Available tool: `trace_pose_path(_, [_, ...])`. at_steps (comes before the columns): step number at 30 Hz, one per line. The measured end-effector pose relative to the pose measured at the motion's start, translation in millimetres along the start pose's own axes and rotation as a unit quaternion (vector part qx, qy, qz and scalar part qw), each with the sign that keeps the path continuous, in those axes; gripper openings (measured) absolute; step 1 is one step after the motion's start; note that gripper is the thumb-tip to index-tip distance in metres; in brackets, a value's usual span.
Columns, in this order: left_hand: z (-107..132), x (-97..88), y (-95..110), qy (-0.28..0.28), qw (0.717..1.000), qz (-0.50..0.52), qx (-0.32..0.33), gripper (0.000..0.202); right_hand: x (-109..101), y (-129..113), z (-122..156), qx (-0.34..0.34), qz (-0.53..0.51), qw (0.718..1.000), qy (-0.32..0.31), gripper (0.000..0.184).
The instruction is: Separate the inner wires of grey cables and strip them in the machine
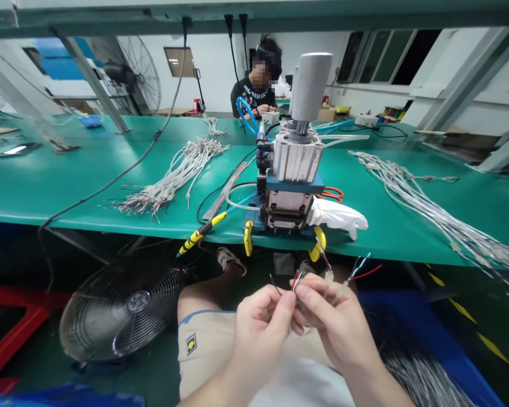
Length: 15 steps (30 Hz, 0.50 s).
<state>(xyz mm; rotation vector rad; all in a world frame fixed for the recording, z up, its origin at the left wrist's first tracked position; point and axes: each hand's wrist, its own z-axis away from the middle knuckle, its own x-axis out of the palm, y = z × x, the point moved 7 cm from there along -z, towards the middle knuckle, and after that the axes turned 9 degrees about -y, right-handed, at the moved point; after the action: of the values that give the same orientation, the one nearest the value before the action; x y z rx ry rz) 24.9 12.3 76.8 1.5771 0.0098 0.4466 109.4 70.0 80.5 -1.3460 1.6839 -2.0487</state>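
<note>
My left hand [261, 325] and my right hand [333, 322] meet over my lap, both pinched on the end of a thin cable [318, 280]. Red, black and pale cores fan out above my fingertips. The hands sit just below the front edge of the green bench [68, 186]. Straight ahead on the bench stands a small pneumatic machine [294, 169] with a grey cylinder on top and yellow clamps at its base.
A white glove [341, 217] lies right of the machine. Bundles of grey cables lie at left [178, 175] and right [428, 206] on the bench. A floor fan [119, 308] stands at lower left. A blue bin with cables [428, 362] is at lower right. Another person [258, 85] works across the bench.
</note>
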Motion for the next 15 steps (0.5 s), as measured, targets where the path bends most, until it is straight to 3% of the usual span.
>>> trace_pose_path(15, [1.6, 0.7, 3.3, -0.062, 0.99, -0.129, -0.018, 0.042, -4.5, -10.9, 1.9, 0.002, 0.096, 0.995, 0.016, 0.02])
